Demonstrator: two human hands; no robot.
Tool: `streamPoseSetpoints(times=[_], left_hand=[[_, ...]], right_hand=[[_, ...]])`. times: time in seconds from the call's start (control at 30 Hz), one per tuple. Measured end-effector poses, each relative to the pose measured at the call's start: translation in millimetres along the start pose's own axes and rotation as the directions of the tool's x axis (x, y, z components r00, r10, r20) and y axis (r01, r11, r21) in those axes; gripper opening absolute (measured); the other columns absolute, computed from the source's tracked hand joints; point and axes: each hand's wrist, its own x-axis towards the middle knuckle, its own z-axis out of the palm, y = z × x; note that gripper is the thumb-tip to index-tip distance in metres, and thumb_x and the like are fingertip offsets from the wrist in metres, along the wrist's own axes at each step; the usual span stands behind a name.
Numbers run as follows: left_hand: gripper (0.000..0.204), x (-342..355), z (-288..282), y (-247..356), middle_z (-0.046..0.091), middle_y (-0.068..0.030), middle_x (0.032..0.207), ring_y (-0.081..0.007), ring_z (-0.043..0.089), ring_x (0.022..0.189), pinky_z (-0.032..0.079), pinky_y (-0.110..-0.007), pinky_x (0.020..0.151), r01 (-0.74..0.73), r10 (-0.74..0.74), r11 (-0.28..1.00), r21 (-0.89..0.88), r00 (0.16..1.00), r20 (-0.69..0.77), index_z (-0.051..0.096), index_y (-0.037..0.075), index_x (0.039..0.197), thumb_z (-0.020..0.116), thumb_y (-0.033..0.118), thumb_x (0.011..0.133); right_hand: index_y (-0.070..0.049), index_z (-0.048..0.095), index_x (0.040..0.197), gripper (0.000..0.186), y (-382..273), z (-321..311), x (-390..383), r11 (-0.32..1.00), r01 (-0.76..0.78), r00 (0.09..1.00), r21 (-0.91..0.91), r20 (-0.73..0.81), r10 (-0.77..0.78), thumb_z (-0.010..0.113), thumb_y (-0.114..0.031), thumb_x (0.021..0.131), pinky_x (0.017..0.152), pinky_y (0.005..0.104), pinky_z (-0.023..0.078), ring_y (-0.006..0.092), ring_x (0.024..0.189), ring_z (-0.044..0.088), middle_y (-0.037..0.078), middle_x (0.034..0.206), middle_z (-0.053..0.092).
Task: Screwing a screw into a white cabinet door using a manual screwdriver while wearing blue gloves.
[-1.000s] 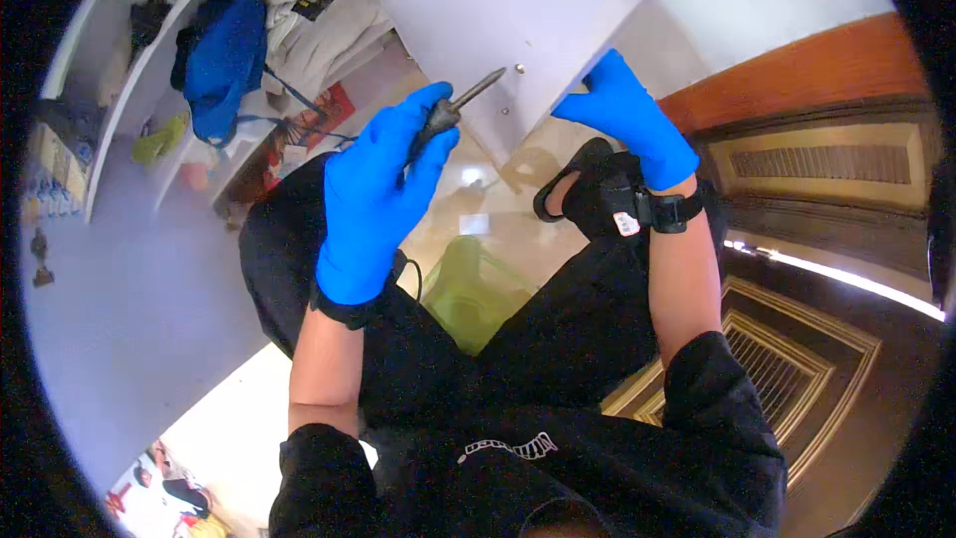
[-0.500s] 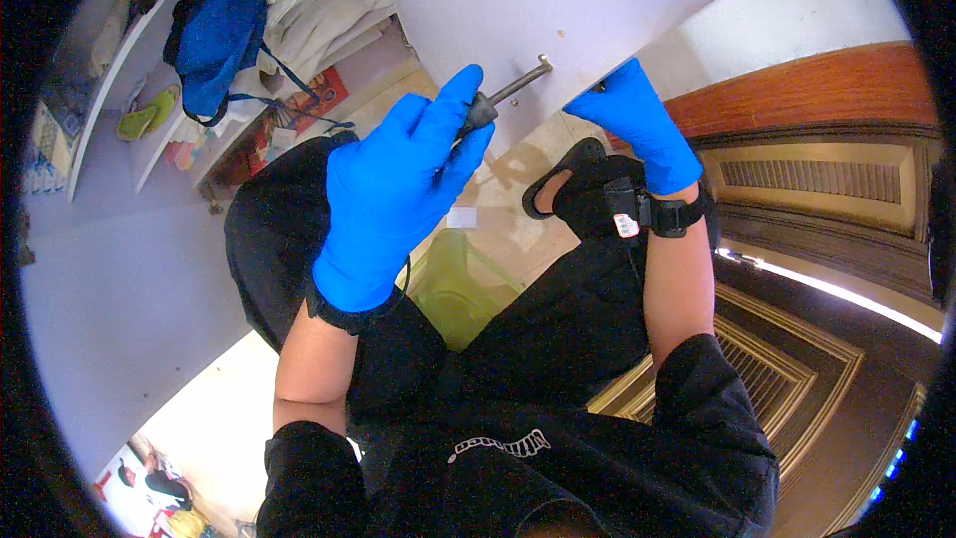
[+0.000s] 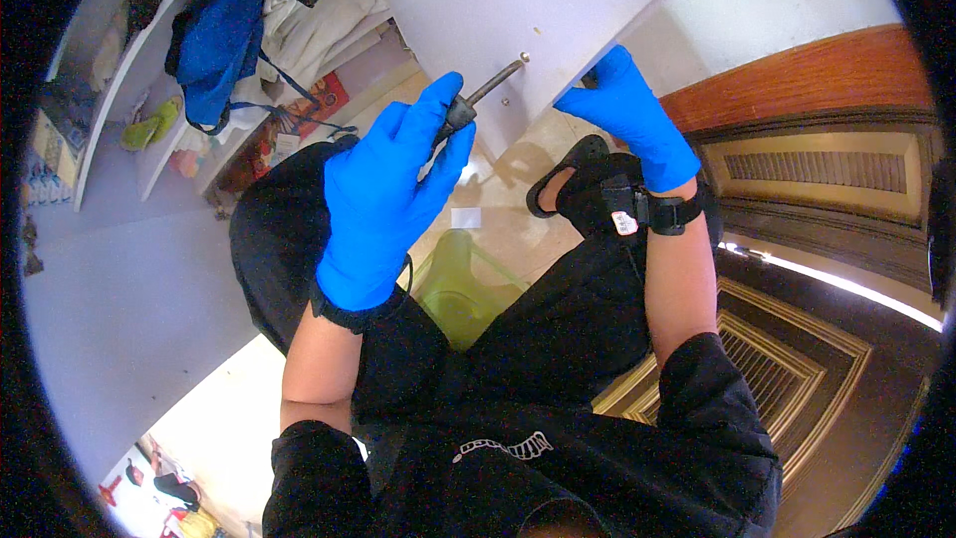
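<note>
A screwdriver (image 3: pixel 495 87) with a dark handle and metal shaft is held in my left hand (image 3: pixel 373 199), in a blue glove. Its tip meets a small fixing (image 3: pixel 525 58) on the white panel (image 3: pixel 458 0). Below that, a small screw (image 3: pixel 505 102) sits in the same panel. My right hand (image 3: pixel 637 120), also gloved in blue, grips the panel's right edge. Its thumb side shows, while some fingertips are hidden around the edge. A little dark shape shows between those fingers, too small to make out.
Shelves at the upper left hold folded white cloth (image 3: pixel 334 15), a blue bag (image 3: pixel 219 45) with hanging straps and a green slipper (image 3: pixel 152 127). A green plastic stool (image 3: pixel 458 289) stands between my legs. Brown louvred doors (image 3: pixel 807 179) rise on the right.
The panel has shifted slightly left, and the screwdriver and my left hand have moved left with it. My right hand has moved slightly left and upward along the panel's edge.
</note>
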Motion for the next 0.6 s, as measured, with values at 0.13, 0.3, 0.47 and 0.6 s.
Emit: streamPoseSetpoints(times=[0.13,0.3,0.47,0.6], left_hand=[[0.032,-6,15,-17,0.057,-0.0028,0.073,-0.015,0.055,0.049,0.041,-0.025,0.042,-0.001,0.0,0.998,-0.058,1.0,-0.011,0.057,0.014,0.105,0.062,0.019,0.074],[0.029,-13,22,-28,0.056,-0.0031,0.071,-0.0162,0.056,0.052,0.043,-0.026,0.044,-0.012,0.008,0.996,-0.083,0.999,-0.046,0.057,0.014,0.101,0.063,0.017,0.073],[0.029,-18,22,-27,0.055,-0.004,0.077,-0.0198,0.057,0.057,0.044,-0.027,0.046,-0.034,0.042,0.997,-0.063,0.992,0.119,0.056,0.013,0.102,0.061,0.02,0.074],[0.029,-22,24,-28,0.055,-0.0048,0.08,-0.0212,0.057,0.057,0.044,-0.029,0.046,-0.002,0.012,0.998,-0.06,0.985,0.173,0.055,0.013,0.103,0.058,0.022,0.076]], right_hand=[[0.001,0.06,0.093,0.03,3,1,1,0.999,0.042,0.999,-0.02,0.003,-0.042,0.063,-0.013,0.067,0.074,0.0283,0.045,0.0156,0.076,0.058,0.009,0.082,0.063],[-0.001,0.061,0.094,0.03,3,0,-1,0.999,-0.032,0.999,-0.01,-0.003,0.032,0.063,-0.016,0.068,0.075,0.0291,0.044,0.015,0.077,0.058,0.008,0.084,0.063],[-0.002,0.061,0.093,0.03,6,1,-2,0.996,-0.081,0.997,0.025,-0.016,0.082,0.064,-0.019,0.068,0.074,0.03,0.043,0.0146,0.078,0.057,0.007,0.083,0.063],[-0.004,0.062,0.092,0.031,9,1,-1,0.996,-0.084,0.996,-0.015,-0.021,0.084,0.065,-0.021,0.067,0.073,0.031,0.042,0.0154,0.077,0.057,0.007,0.083,0.063]])
